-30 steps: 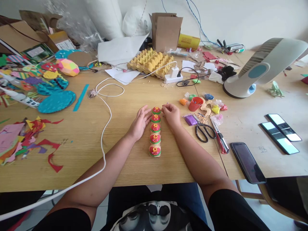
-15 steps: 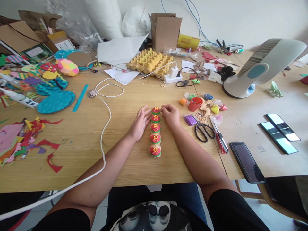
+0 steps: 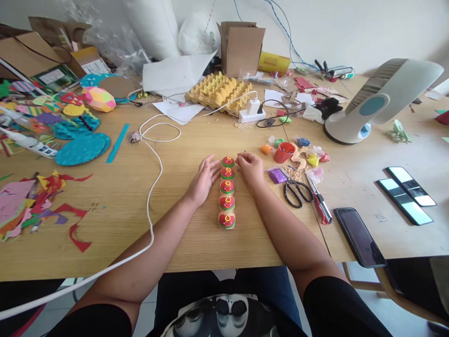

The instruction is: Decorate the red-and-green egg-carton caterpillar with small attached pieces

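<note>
A row of several egg-carton cups (image 3: 227, 187) stretches away from me across the table. Each cup is decorated in red with a green rim, a yellow ring on top and small marks like a face. My left hand (image 3: 202, 181) rests at the left of the far end, fingers apart, fingertips close to the cups; I cannot tell if they touch. On the other side, my right hand (image 3: 251, 168) has its thumb and forefinger pinched together beside the farthest cup. Whatever is in that pinch is too small to make out.
Right of my hands are scissors (image 3: 297, 191), a utility knife (image 3: 320, 199), a red cup (image 3: 284, 152) and a purple packet (image 3: 277, 175). Phones (image 3: 359, 236) and a white fan (image 3: 365, 107) stand farther right. A white cable (image 3: 150, 220) crosses my left arm; paper scraps (image 3: 45, 201) lie left.
My right hand has shifted very slightly right, away from the farthest cup. My left hand and the row look the same.
</note>
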Demonstrator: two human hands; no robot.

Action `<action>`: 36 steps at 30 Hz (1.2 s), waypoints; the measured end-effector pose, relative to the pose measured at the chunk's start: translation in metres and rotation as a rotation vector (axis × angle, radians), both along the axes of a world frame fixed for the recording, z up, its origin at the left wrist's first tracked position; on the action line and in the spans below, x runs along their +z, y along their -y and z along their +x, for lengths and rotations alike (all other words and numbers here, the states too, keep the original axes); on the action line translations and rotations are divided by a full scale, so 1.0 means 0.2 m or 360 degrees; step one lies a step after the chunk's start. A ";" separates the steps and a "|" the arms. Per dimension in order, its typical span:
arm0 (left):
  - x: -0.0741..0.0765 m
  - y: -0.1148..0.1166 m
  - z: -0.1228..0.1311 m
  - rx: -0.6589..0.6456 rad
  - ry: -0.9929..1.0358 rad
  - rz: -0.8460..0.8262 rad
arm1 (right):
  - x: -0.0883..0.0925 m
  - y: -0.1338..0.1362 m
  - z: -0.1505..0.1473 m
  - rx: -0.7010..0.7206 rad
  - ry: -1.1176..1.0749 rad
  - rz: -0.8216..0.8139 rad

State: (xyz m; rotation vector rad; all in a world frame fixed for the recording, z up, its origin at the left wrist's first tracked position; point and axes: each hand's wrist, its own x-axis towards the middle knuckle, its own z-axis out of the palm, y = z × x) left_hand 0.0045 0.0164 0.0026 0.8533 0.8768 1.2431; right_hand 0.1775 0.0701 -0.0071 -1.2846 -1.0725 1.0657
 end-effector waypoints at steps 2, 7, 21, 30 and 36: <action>0.00 0.00 0.00 -0.0003 0.0002 0.0002 | 0.00 0.00 0.00 0.0003 -0.0003 0.0001; 0.00 0.00 0.00 -0.0025 0.0003 0.0011 | 0.00 0.00 0.00 0.0006 0.0005 -0.0010; -0.02 0.00 -0.01 -0.0035 0.0001 0.0032 | 0.02 0.00 0.00 -0.0001 -0.0002 -0.0006; -0.02 0.00 -0.01 -0.0041 -0.0004 0.0040 | 0.01 0.00 -0.01 0.0003 -0.0044 0.0022; -0.02 0.00 0.00 -0.0034 0.0000 0.0032 | -0.01 0.00 -0.02 -0.0006 -0.0008 0.0015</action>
